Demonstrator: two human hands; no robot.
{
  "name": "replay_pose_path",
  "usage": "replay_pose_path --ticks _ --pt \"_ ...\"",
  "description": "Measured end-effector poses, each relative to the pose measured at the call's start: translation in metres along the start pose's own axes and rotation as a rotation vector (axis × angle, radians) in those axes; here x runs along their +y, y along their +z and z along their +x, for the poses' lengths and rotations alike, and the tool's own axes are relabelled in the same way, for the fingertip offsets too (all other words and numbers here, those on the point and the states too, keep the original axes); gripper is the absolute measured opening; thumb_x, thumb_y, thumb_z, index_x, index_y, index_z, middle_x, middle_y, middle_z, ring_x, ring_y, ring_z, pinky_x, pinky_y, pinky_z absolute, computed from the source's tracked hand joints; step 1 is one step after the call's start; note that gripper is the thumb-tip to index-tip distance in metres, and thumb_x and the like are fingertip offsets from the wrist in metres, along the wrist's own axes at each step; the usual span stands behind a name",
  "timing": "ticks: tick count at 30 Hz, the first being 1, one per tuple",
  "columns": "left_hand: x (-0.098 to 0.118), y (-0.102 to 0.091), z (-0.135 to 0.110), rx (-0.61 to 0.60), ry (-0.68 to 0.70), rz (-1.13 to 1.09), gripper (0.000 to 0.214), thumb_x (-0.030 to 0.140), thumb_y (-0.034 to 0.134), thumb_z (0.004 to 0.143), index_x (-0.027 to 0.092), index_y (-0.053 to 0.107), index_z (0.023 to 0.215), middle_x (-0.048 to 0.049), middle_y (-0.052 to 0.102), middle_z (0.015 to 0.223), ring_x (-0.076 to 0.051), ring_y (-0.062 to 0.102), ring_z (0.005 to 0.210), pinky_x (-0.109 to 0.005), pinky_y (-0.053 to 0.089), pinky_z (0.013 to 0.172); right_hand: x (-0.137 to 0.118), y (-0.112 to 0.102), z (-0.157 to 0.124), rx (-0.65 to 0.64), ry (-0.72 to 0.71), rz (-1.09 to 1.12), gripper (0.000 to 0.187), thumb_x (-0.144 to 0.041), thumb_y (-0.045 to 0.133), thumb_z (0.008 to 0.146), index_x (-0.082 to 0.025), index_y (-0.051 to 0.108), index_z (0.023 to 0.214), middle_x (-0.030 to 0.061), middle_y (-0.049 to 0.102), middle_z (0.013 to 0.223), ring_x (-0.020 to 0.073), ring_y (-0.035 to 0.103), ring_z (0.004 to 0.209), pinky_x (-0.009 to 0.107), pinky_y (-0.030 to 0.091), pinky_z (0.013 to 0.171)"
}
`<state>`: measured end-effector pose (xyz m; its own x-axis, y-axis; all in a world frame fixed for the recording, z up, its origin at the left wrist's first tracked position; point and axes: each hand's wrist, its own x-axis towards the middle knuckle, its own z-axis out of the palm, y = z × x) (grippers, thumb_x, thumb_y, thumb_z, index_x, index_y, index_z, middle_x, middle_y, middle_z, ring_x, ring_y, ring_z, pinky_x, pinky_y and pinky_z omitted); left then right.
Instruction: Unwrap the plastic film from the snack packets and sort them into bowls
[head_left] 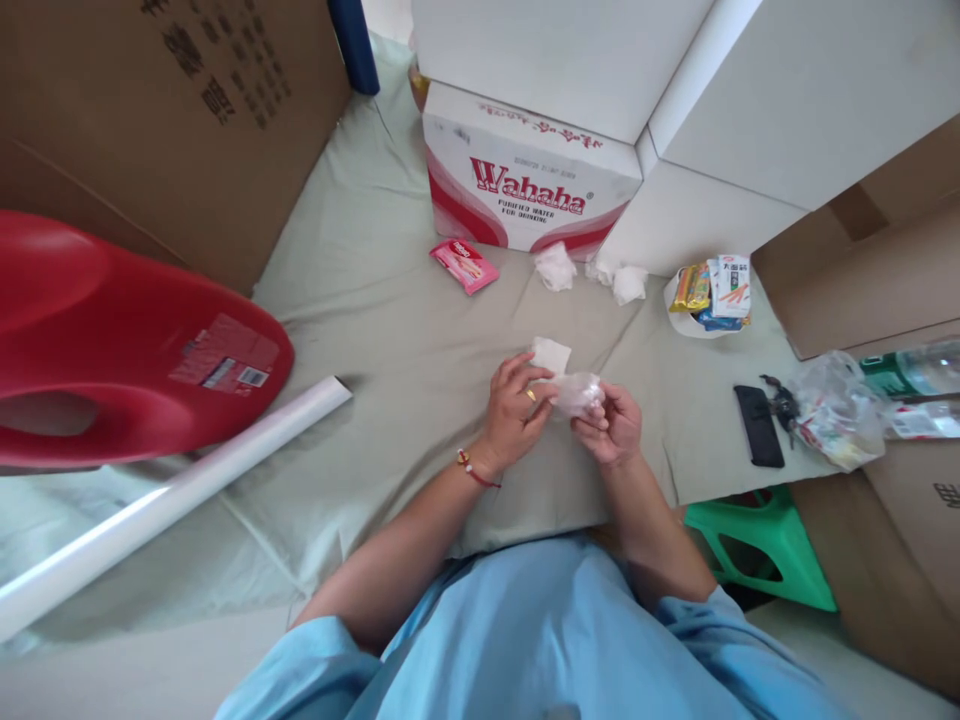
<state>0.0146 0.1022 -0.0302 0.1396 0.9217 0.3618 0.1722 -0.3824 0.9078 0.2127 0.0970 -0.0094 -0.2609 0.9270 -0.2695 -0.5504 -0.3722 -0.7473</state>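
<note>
Between my hands is a small translucent, shiny, rounded thing (577, 395), perhaps thin clear plastic; its exact kind is hard to make out. My right hand (616, 425) is closed around its right side, with fingertips beneath and in front of it. My left hand (514, 410), wearing a gold ring and a red string bracelet, pinches at its left edge with bent fingers. Just beyond my left fingertips is a flat white tissue (551, 355). Farther off lie a crumpled white tissue (556, 267), another crumpled tissue (628, 284) and a pink tissue packet (465, 265).
A Wahaha water carton (525, 190) stands at the back against white cabinets. To the left are a red plastic jug (150, 360) and a white tube (225, 470). On the right are a snack bowl (682, 322), a black phone (759, 427), a plastic bag (840, 410) and bottles.
</note>
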Motion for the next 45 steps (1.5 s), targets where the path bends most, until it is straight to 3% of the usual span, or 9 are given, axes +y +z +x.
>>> replay_pose_path --ticks 5,10,16,18,21,26,31,38,45 --pt "-0.026 -0.006 0.007 0.428 -0.303 -0.153 0.03 0.053 0.06 0.1 0.023 0.062 0.094 -0.0017 0.067 0.084 -0.018 0.061 0.078 -0.031 0.048 0.076 0.008 0.002 0.031 0.299 -0.351 -0.803 0.033 -0.052 0.075 0.084 -0.026 0.065 0.101 0.0033 0.066 0.101 0.0106 0.047 0.061 0.025 0.046 0.058" --pt "-0.036 -0.016 0.014 0.592 -0.369 -0.201 0.033 0.054 0.066 0.096 0.023 0.058 0.09 0.005 0.054 0.072 -0.011 0.049 0.064 -0.024 0.039 0.062 0.006 -0.019 0.076 0.113 -0.357 -1.552 0.017 -0.036 0.067 0.086 -0.023 0.073 0.095 0.0112 0.068 0.108 0.023 0.065 0.092 0.037 0.055 0.086" --pt "-0.03 -0.015 0.02 0.586 -0.48 -0.568 0.043 0.056 0.076 0.088 0.023 0.05 0.08 0.0089 0.04 0.063 -0.008 0.036 0.052 -0.02 0.032 0.05 -0.068 -0.038 0.123 0.484 -0.589 -1.292 0.061 -0.063 0.063 0.094 -0.023 0.064 0.14 0.0175 0.057 0.14 0.0226 0.067 0.1 0.037 0.061 0.078" --pt "-0.027 -0.015 0.022 0.561 -0.512 -0.695 0.046 0.057 0.079 0.086 0.024 0.048 0.078 0.0088 0.041 0.064 -0.007 0.035 0.05 -0.019 0.032 0.047 -0.074 -0.024 0.112 0.462 -0.594 -1.195 0.064 -0.071 0.059 0.094 -0.023 0.065 0.136 0.0151 0.061 0.133 0.0211 0.066 0.096 0.035 0.061 0.076" --pt "-0.023 -0.015 0.023 0.511 -0.499 -0.751 0.048 0.058 0.082 0.083 0.023 0.05 0.076 0.0078 0.043 0.065 -0.006 0.035 0.05 -0.019 0.033 0.046 -0.04 0.008 0.077 0.26 -0.472 -1.111 0.058 -0.072 0.047 0.101 -0.022 0.071 0.117 0.0103 0.068 0.106 0.0201 0.066 0.09 0.032 0.059 0.071" --pt "-0.018 -0.012 0.018 0.427 -0.452 -0.67 0.049 0.067 0.08 0.082 0.022 0.061 0.079 0.0071 0.043 0.06 -0.008 0.037 0.051 -0.019 0.033 0.046 0.039 0.036 0.042 0.206 -0.311 -1.103 0.069 -0.058 0.08 0.08 -0.023 0.062 0.136 0.0099 0.07 0.111 0.019 0.063 0.083 0.032 0.055 0.071" --pt "-0.021 -0.019 0.022 0.515 -0.551 -0.76 0.052 0.068 0.081 0.081 0.021 0.059 0.076 0.0102 0.033 0.054 -0.006 0.028 0.043 -0.02 0.021 0.039 0.025 0.012 0.035 0.269 -0.238 -0.834 0.028 -0.048 0.073 0.082 -0.022 0.07 0.092 -0.0008 0.064 0.078 0.0126 0.053 0.066 0.027 0.046 0.064" --pt "-0.023 -0.031 0.032 0.612 -0.673 -0.945 0.05 0.063 0.081 0.083 0.02 0.058 0.073 0.0091 0.038 0.056 -0.004 0.032 0.041 -0.018 0.022 0.036 -0.03 -0.036 -0.004 0.483 -0.257 -0.599 0.032 -0.046 0.083 0.072 -0.023 0.069 0.088 -0.0066 0.051 0.068 0.0078 0.037 0.052 0.024 0.03 0.05" --pt "-0.017 -0.027 0.029 0.623 -0.623 -1.068 0.05 0.067 0.073 0.089 0.021 0.056 0.078 0.0089 0.041 0.06 -0.004 0.032 0.042 -0.016 0.023 0.037 -0.038 -0.073 -0.033 0.606 -0.216 -0.836 0.036 -0.051 0.082 0.073 -0.021 0.069 0.088 -0.0046 0.055 0.066 0.0092 0.041 0.054 0.025 0.032 0.051"
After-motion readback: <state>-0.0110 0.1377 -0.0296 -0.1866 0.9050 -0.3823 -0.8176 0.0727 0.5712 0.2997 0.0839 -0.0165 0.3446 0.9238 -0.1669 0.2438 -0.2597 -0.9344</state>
